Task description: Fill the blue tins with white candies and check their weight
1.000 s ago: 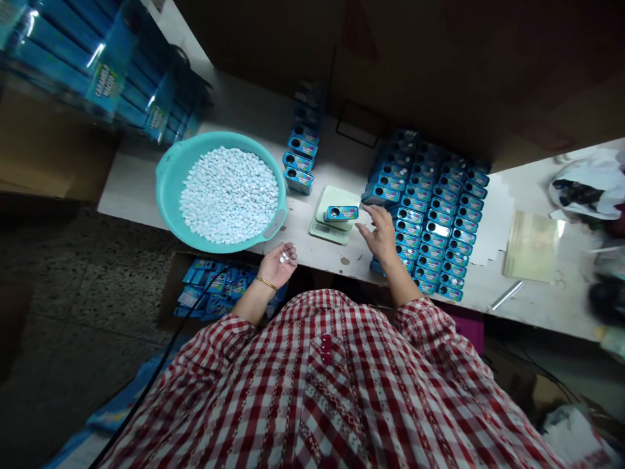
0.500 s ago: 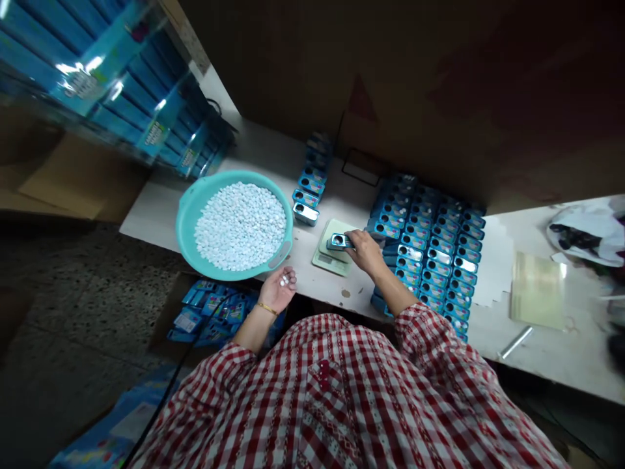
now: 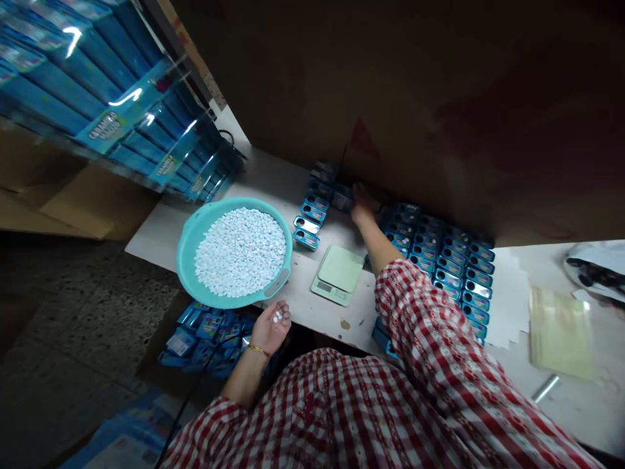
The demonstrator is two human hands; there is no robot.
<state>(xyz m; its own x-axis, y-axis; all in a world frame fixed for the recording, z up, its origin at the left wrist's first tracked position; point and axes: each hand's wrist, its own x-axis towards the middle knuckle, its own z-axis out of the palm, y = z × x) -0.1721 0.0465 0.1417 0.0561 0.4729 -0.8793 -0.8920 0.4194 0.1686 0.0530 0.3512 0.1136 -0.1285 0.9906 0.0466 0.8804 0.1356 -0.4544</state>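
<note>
My left hand [image 3: 272, 327] is cupped palm up by the front edge of the table, holding a few white candies [image 3: 278, 317]. Just beyond it stands a turquoise basin [image 3: 182, 251] filled with similar white candies. My right hand [image 3: 362, 203] reaches to the back of the table, its fingers at a small blue tin [image 3: 343, 198]; shadow blurs the grip. That tin is close to the right side of a short column of blue tins [image 3: 312, 210]. Between my hands lies a pale green kitchen scale [image 3: 340, 268] with a bare platform.
Rows of blue tins [image 3: 452, 267] fill the table right of my forearm. A large cardboard panel [image 3: 303, 85] rises behind. Stacked blue packages [image 3: 97, 98] stand at left; a box of blue packs [image 3: 205, 339] sits below. At right are a yellowish sheet stack [image 3: 561, 332] and metal tube [image 3: 545, 388].
My right hand has taken the blue tin off the scale and carried it to the back, near the short column. My left hand still cups the candies. The view has shifted slightly.
</note>
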